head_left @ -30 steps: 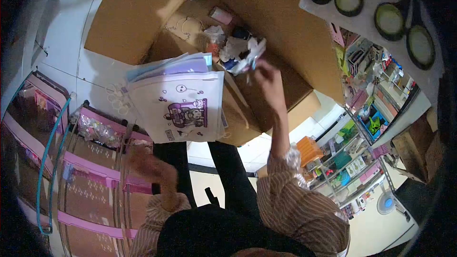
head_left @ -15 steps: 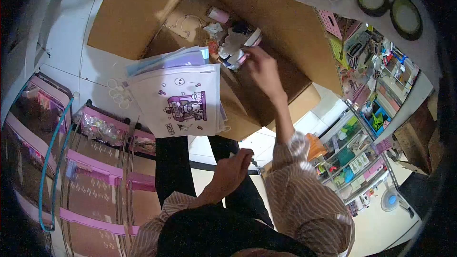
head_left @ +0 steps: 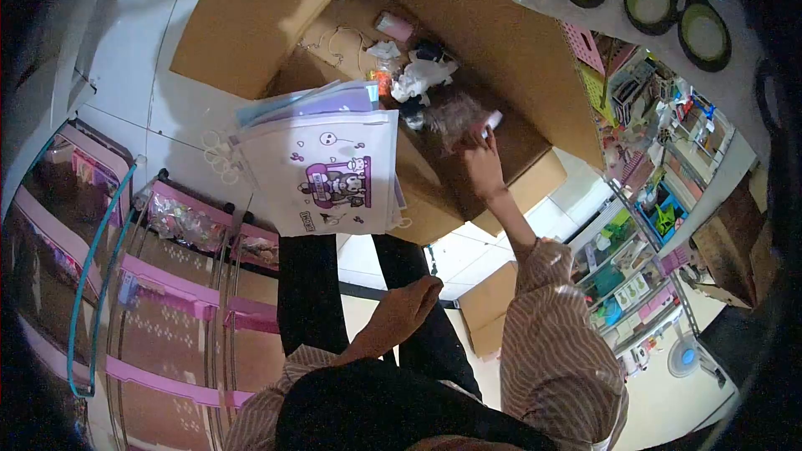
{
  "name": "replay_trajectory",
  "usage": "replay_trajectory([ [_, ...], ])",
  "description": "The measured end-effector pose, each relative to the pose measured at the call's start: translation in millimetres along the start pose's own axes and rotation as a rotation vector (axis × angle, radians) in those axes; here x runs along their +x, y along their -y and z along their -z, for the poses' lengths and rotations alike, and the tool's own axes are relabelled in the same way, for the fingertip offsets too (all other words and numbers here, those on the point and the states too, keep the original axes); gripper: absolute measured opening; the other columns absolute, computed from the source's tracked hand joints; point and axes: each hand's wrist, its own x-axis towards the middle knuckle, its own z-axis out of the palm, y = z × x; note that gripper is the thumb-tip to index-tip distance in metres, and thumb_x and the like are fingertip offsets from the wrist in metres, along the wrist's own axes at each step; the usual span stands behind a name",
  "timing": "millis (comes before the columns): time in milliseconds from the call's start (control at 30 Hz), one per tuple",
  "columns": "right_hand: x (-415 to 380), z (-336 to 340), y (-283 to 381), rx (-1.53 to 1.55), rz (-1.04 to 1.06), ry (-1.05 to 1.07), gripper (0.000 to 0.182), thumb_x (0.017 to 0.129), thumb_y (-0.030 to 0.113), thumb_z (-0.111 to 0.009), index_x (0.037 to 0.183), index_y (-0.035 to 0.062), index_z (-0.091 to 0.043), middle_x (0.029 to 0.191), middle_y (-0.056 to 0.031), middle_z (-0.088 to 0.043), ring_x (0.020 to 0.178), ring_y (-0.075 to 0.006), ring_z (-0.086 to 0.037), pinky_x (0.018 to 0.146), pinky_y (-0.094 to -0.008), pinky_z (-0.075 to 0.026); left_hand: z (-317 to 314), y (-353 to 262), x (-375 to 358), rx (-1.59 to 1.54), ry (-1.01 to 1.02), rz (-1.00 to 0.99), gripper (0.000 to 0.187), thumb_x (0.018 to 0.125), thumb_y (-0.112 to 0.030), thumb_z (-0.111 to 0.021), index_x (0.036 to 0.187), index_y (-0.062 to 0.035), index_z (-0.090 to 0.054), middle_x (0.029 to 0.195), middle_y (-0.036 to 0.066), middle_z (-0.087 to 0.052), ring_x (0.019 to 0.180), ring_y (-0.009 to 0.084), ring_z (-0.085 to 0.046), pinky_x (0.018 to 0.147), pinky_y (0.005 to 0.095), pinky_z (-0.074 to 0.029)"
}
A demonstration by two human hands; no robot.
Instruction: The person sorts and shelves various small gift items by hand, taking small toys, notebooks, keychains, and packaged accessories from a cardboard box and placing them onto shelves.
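Observation:
My right hand (head_left: 483,167) reaches into an open cardboard box (head_left: 547,58), fingers closed on a crumpled clear plastic wrapper (head_left: 455,119). At the wrapper's right end, by my fingertips, is a small white and pink piece (head_left: 489,124), too blurred to name. Close to my lap, my left hand (head_left: 405,313) is closed; what it holds, if anything, is hidden. Inside the box lie crumpled white paper (head_left: 423,77), a pink cylinder (head_left: 393,27) and a thin cord (head_left: 341,43). A stack of printed pouches (head_left: 313,179) with a cartoon picture covers the box's near left side.
Pink tiered racks (head_left: 167,292) stand at the left, with a small-goods bag (head_left: 188,221) on one. On the right are a packed display shelf (head_left: 622,255), dark and green measuring cups (head_left: 652,0), a brown carton (head_left: 489,305) and a small fan (head_left: 685,357).
My right hand has moved right and nearer to me inside the box, drawing the clear wrapper away from the white paper. The left hand stays closed near my lap. The view has shifted slightly.

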Motion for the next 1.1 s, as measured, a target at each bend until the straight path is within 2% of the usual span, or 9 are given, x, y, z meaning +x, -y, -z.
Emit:
replay_trajectory([
  [233, -42.9, 21.7, 6.4, 0.276, -0.202, -0.067, 0.031, 0.064, 0.007, -0.046, 0.092, 0.0117, -0.058, 0.098, -0.0115, -0.052, 0.108, -0.0263, -0.036, 0.098, -0.0407, -0.014, -9.3, 2.2, -5.6, -0.004, -0.055, -0.057, 0.017, 0.082, -0.017, -0.043, 0.089, -0.002, -0.047, 0.081, 0.015, -0.055, 0.071, 0.0269, -0.057, 0.06, 0.0329, -0.046],
  [467, -48.5, 31.1, 16.1, 0.281, -0.142, -0.058, 0.031, 0.066, 0.01, -0.047, 0.095, 0.0055, -0.055, 0.108, -0.0142, -0.046, 0.106, -0.0303, -0.037, 0.095, -0.0431, -0.019, -6.9, -2.7, -28.7, 0.022, -0.201, -0.023, 0.017, 0.08, -0.016, -0.047, 0.087, -0.0011, -0.05, 0.076, 0.013, -0.056, 0.064, 0.0225, -0.057, 0.056, 0.0291, -0.045],
  [533, -55.5, 39.3, 15.9, 0.281, -0.161, -0.242, 0.023, 0.065, 0.003, -0.046, 0.086, 0.0075, -0.057, 0.099, -0.0111, -0.05, 0.102, -0.0277, -0.039, 0.093, -0.0386, -0.025, -6.8, -8.2, -37.1, 0.004, -0.205, -0.016, 0.016, 0.079, -0.016, -0.048, 0.086, -0.0009, -0.05, 0.074, 0.013, -0.056, 0.063, 0.0201, -0.057, 0.055, 0.0281, -0.044],
  [733, -91.4, 106.9, 6.8, 0.647, -0.341, -0.481, 0.021, 0.067, -0.001, -0.049, 0.088, 0.0011, -0.052, 0.086, -0.0147, -0.05, 0.084, -0.0298, -0.045, 0.079, -0.0383, -0.033, -19.4, -22.4, -54.0, 0.036, -0.313, -0.126, 0.013, 0.077, -0.012, -0.05, 0.085, -0.0008, -0.049, 0.073, 0.013, -0.055, 0.061, 0.0216, -0.057, 0.053, 0.0289, -0.045],
  [833, -120.2, 170.7, 5.5, 0.624, -0.392, -0.634, 0.013, 0.07, -0.002, -0.048, 0.084, -0.0005, -0.048, 0.077, -0.0146, -0.049, 0.076, -0.028, -0.045, 0.072, -0.0356, -0.035, -15.9, -36.7, -62.3, 0.06, -0.411, -0.18, 0.015, 0.076, -0.01, -0.051, 0.088, -0.0003, -0.049, 0.075, 0.011, -0.053, 0.059, 0.0175, -0.053, 0.053, 0.0252, -0.043],
  [867, -131.5, 185.1, 3.1, 0.821, -0.45, -0.655, 0.014, 0.071, -0.001, -0.048, 0.086, -0.0019, -0.048, 0.076, -0.0149, -0.049, 0.072, -0.0298, -0.045, 0.068, -0.0321, -0.037, -11.8, -43.9, -64.5, 0.026, -0.485, -0.204, 0.017, 0.075, -0.009, -0.052, 0.089, -0.0002, -0.049, 0.075, 0.01, -0.052, 0.057, 0.0149, -0.05, 0.053, 0.0231, -0.041],
  [900, -143.7, 203.9, 1.1, 0.954, -0.536, -0.594, 0.013, 0.075, 0.003, -0.047, 0.087, -0.0035, -0.047, 0.077, -0.0161, -0.051, 0.069, -0.0267, -0.048, 0.065, -0.0279, -0.038, -7.1, -50.8, -66.3, -0.01, -0.558, -0.228, 0.019, 0.074, -0.008, -0.053, 0.091, 0.0, -0.049, 0.076, 0.009, -0.051, 0.056, 0.0123, -0.046, 0.052, 0.021, -0.039],
  [1000, -172.4, 252.4, -5.2, 1.35, -0.414, -0.654, 0.015, 0.08, 0.008, -0.044, 0.09, -0.0036, -0.047, 0.084, -0.0099, -0.055, 0.074, -0.0137, -0.049, 0.067, -0.0245, -0.037, 12.5, -57.1, -59.3, -0.165, -0.664, -0.376, 0.034, 0.07, -0.005, -0.057, 0.103, -0.0003, -0.046, 0.083, 0.003, -0.048, 0.058, 0.0075, -0.039, 0.053, 0.0176, -0.036],
  [1100, -194.5, 298.0, -8.3, 1.577, -0.294, -0.603, 0.016, 0.08, 0.008, -0.044, 0.093, -0.0014, -0.048, 0.085, -0.0055, -0.055, 0.075, -0.0123, -0.05, 0.068, -0.0245, -0.038, 29.7, -65.4, -50.8, -0.481, -0.705, -0.408, 0.049, 0.068, -0.003, -0.059, 0.112, -0.0005, -0.039, 0.09, -0.001, -0.045, 0.061, 0.0058, -0.037, 0.056, 0.0169, -0.036],
])
